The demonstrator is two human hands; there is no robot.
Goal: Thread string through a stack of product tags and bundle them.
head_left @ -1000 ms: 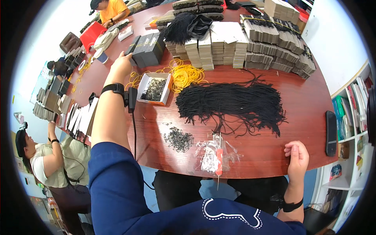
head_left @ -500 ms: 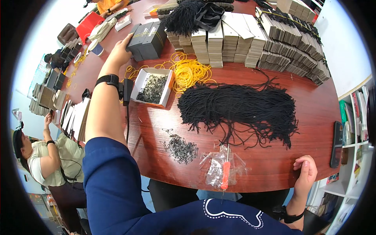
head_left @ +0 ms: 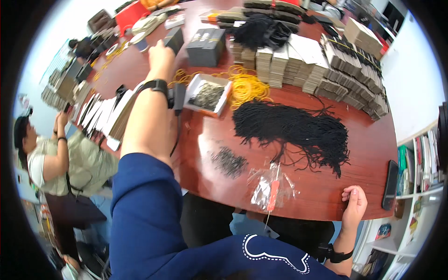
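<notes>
The small dark grey block stands toward the far left of the reddish bench, and the left hand has it at the near end, its fingers closed on it as far as I can see, though the tips are partly hidden. Beside it, with a narrow gap between, stands the larger dark grey block. Nearer me sits an open white-and-orange box, its floor covered with small dark pieces, too blurred for me to make out singly. A tangle of yellow bands lies against its right side, and a long bundle of black cords stretches farther right. Toward the near edge there is a loose heap of more small dark pieces, then a crumpled clear plastic wrapper with a red-handled tool; whether the tool is inside or on top, I can't tell. The right hand rests by the edge, fingers loosely half curled around nothing, near a black phone. Tall stacks of card line the back. Half a second ago the two grey blocks stood together as one group; now the small one is parted from the other, while the right hand keeps the same loose curl.
</notes>
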